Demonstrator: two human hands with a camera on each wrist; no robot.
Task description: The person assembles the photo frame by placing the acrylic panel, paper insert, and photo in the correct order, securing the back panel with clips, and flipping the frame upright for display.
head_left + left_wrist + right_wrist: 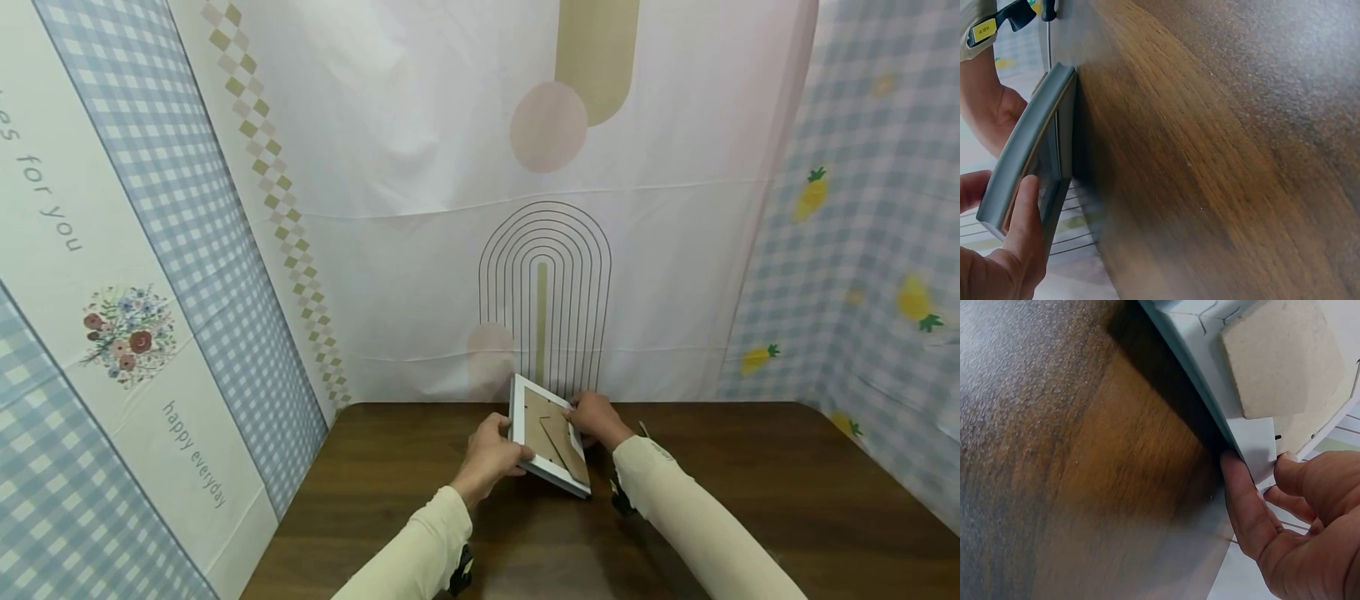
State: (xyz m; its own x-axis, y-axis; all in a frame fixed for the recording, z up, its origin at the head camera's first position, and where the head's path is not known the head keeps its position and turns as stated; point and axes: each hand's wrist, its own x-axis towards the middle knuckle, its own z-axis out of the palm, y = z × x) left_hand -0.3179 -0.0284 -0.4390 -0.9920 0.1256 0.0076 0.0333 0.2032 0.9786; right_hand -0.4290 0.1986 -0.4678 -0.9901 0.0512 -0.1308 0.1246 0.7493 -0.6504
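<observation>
A picture frame [517,408] with a white back rim is tilted above the table, its tan backing board [536,425] turned toward the head camera. My left hand [489,454] grips its left side, thumb on the back. At the opposite side, my right hand [596,419] pinches the edge. The left wrist view shows the blue-grey outer side of the picture frame [1025,147] between the left hand's [1013,256] thumb and fingers. In the right wrist view, the right hand [1310,512] holds a corner beside a tan stand flap [1285,359]. The picture side is mostly hidden.
The dark brown wooden table [405,467] stretches around both arms. Behind its far edge hangs a white cloth [405,292] with arches and circles. Blue checked cloths [187,167] hang at both sides.
</observation>
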